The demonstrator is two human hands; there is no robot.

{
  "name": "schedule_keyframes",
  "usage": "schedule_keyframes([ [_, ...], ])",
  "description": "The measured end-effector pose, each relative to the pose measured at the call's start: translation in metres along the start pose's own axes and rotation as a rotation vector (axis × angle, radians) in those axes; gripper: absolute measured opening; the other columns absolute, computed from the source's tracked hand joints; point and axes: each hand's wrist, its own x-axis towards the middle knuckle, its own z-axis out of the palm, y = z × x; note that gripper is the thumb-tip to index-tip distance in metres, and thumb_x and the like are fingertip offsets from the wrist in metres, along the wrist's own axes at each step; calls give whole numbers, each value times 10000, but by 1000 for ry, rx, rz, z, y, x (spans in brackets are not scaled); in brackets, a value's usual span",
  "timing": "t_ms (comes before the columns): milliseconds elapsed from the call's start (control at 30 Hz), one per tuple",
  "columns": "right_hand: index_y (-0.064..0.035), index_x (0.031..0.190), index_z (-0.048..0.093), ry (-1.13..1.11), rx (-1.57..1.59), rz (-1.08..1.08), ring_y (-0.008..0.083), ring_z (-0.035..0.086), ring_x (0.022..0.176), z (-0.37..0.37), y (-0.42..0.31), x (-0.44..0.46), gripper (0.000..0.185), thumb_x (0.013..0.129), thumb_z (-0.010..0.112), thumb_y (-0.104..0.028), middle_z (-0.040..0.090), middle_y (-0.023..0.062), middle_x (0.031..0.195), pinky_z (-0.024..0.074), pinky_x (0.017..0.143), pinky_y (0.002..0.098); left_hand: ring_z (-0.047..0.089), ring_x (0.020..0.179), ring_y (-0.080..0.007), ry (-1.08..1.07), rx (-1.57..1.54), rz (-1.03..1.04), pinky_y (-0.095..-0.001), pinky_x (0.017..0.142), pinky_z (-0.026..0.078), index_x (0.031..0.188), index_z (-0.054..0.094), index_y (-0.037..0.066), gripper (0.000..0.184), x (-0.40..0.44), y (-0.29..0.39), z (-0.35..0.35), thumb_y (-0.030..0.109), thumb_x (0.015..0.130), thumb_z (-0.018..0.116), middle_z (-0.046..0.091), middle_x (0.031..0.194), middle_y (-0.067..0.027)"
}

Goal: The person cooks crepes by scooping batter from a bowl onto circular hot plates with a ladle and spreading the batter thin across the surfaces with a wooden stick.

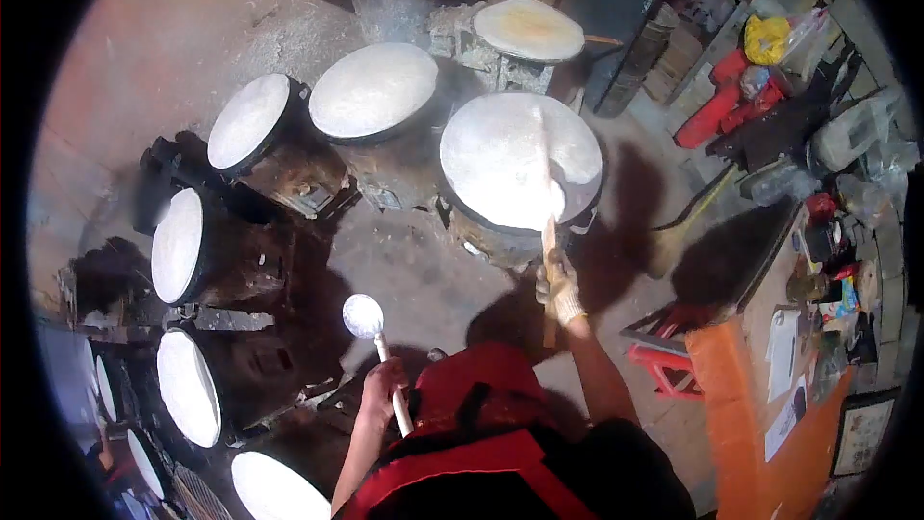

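Note:
My left hand [385, 377] is wrapped round the handle of a ladle [363, 316], whose round bowl looks white. My right hand [560, 291], in a pale work glove, grips a long wooden stick [550, 248]. The stick reaches over the nearest round griddle [589, 204]; its far end is hard to make out. A white layer of batter [496, 154] covers most of that griddle, with a grey patch at the lower right. A bright white lump [556, 200] shows by the stick near the griddle's front edge.
Several drum-like stoves with white-covered round tops [373, 91] curve round to my left. Another round top [529, 29], yellowish in the middle, stands behind. To the right are a table with an orange cloth [727, 404], a red stool [664, 366] and piled bags.

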Motion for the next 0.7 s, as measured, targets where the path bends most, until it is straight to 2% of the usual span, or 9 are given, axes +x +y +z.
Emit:
schedule_keyframes([
  [133,-180,1138,548,71,-113,-46,98,456,438,18,34,36,397,867,564,-469,537,-10,681,344,348,212,396,521,-90,9,-31,-52,-226,462,376,832,465,25,101,4,-9,41,61,909,410,407,661,1],
  [233,-152,1062,511,-110,-489,108,84,450,497,28,29,14,237,903,557,-322,517,2,693,354,412,207,417,517,-91,-15,-103,-129,-218,447,376,770,453,60,151,-1,-8,77,109,911,433,395,621,8],
  [333,-146,1058,579,-157,-176,144,66,456,497,-54,10,16,352,874,570,-446,510,-33,651,382,409,209,426,531,-97,-114,42,-77,-218,457,375,767,447,62,149,-1,-13,93,116,905,452,396,624,9],
  [367,-133,1019,578,-93,-262,38,66,451,492,-70,-7,16,323,886,558,-427,506,-33,642,364,400,206,422,534,-101,-192,35,-83,-223,472,377,787,458,50,122,4,-17,90,98,899,460,405,638,4],
  [433,-112,933,561,-105,-352,-109,85,448,475,-92,-39,15,277,915,526,-385,516,-26,637,341,407,209,412,523,-101,-47,38,-28,-229,476,377,809,468,42,98,5,-27,106,86,895,464,402,635,7],
  [533,-111,954,550,-196,197,166,112,429,440,-91,-40,36,291,901,539,-396,510,-9,649,338,388,245,400,520,-97,7,61,-7,-246,479,376,857,480,23,67,11,-39,126,78,894,476,403,641,8],
  [567,-115,1000,545,-178,-6,86,117,421,444,-65,-44,22,281,886,570,-371,509,2,670,331,381,249,401,524,-97,-39,-12,-26,-249,480,375,861,479,20,67,18,-46,125,78,894,480,406,647,7],
  [667,-140,1058,545,-337,-312,331,109,470,498,-72,-53,14,240,899,566,-318,513,-8,682,380,425,222,402,526,-96,-149,-113,-48,-251,479,376,869,473,9,82,26,-61,129,83,895,493,411,657,0],
  [700,-137,1051,547,-252,-387,197,103,489,515,-92,-52,18,227,903,559,-308,519,-12,681,391,431,219,402,525,-96,-182,-130,-51,-250,479,377,871,470,5,89,26,-66,132,86,895,498,413,658,-3],
])
